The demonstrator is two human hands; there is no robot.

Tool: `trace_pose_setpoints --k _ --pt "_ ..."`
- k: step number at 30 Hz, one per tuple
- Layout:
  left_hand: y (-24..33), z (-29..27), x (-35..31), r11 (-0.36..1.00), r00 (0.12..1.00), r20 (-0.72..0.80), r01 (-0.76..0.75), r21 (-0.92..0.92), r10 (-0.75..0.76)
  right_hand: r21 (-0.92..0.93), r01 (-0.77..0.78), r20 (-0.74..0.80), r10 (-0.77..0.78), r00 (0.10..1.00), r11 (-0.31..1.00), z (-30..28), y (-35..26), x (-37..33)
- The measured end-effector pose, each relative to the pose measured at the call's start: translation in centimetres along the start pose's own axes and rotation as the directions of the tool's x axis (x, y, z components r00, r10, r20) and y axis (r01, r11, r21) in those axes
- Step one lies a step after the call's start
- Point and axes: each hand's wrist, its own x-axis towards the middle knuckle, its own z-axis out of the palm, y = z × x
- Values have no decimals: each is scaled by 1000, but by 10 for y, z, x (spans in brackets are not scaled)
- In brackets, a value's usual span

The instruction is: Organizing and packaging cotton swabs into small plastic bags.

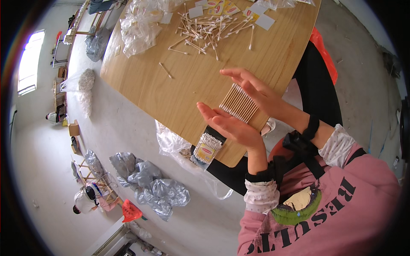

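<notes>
A neat row of cotton swabs (239,103) lies side by side on the wooden table, between my two hands. My left hand (234,127) is held edge-on with its fingers stretched out, its palm against the near-left ends of the row. Across from it, my right hand (258,93) is also stretched flat, with its palm at the opposite ends. Just below my left hand, at the table edge, is a clear pack of cotton swabs (208,147) with a yellow label. A loose pile of cotton swabs (209,32) is spread farther up the table, and one single swab (165,70) lies apart.
Clear plastic bags (139,32) cover the table's far left corner. Yellow printed cards (230,8) and white square cards (265,21) lie behind the pile. Grey plastic bags (149,181) sit on the floor to the left. Another person (85,200) is in the background.
</notes>
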Motion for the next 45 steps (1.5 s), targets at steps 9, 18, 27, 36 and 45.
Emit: trace_pose_setpoints --k 9,18,27,36,45 --pt "15 -17 3 612 889 448 -406 679 92 173 -51 -18 55 998 984 -29 -6 7" --pt "6 -16 -2 100 756 649 -641 761 -87 -387 141 177 -76 981 911 -64 -18 -11" --pt "4 -16 -5 136 768 639 -629 766 -50 -464 222 229 -126 965 857 -63 -11 -15" --pt "3 -15 -5 108 767 639 -632 768 -58 -549 413 341 -256 905 727 -60 -7 -10" --pt "5 -14 -6 120 769 636 -627 770 -65 -479 301 181 -243 953 825 -58 -2 -13"
